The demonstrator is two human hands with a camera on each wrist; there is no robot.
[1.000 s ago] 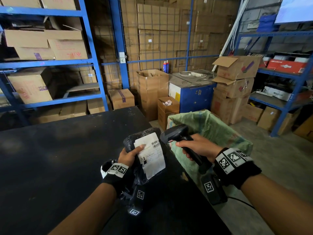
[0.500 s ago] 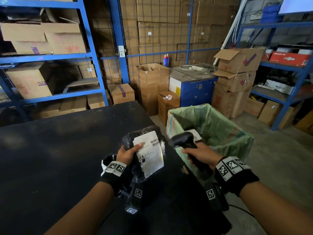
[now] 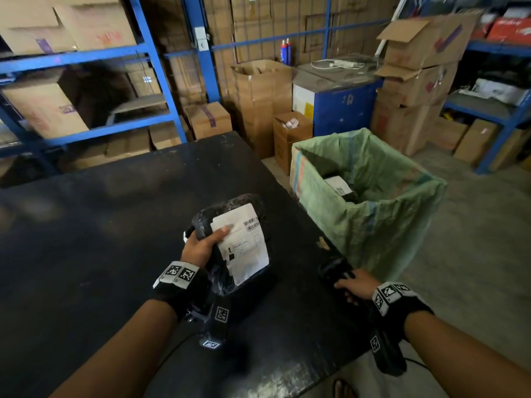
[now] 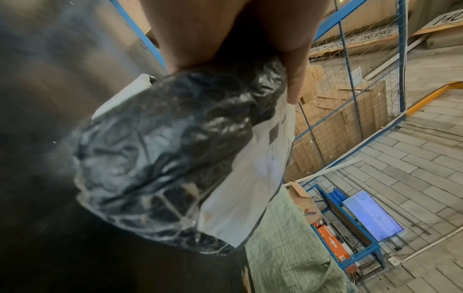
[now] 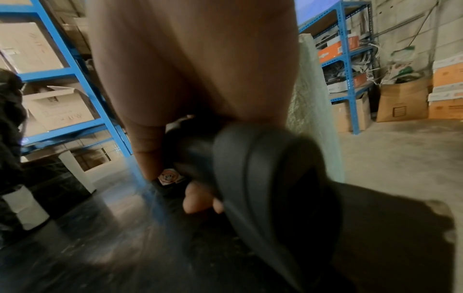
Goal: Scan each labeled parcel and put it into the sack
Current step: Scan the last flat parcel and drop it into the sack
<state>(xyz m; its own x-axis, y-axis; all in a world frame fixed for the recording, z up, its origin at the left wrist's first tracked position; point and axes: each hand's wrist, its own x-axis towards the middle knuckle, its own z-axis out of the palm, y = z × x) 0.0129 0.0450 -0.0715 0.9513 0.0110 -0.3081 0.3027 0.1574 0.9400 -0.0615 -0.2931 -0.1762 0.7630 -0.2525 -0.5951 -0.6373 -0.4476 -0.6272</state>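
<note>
A black plastic-wrapped parcel [image 3: 230,248] with a white barcode label [image 3: 244,242] hangs just above the black table [image 3: 86,239]. My left hand [image 3: 201,248] grips its left edge, thumb on the label. The left wrist view shows the parcel [image 4: 170,158] and label [image 4: 250,178] up close. My right hand [image 3: 356,285] holds a black barcode scanner [image 3: 334,271] low at the table's right edge; its fingers curl round the scanner's handle [image 5: 250,168]. The green woven sack [image 3: 373,214] stands open right of the table, with a labeled parcel [image 3: 339,185] inside.
Blue metal shelving [image 3: 149,67] with cardboard boxes lines the back and left. Stacked cartons [image 3: 416,81] and a blue cabinet [image 3: 342,107] stand behind the sack. More blue racks [image 3: 502,116] are at the right. Concrete floor [image 3: 474,254] lies beyond the sack.
My right hand has dropped the scanner from beside the label down to the table's right edge. The parcel stays in my left hand. The head view has tilted down, showing the inside of the sack.
</note>
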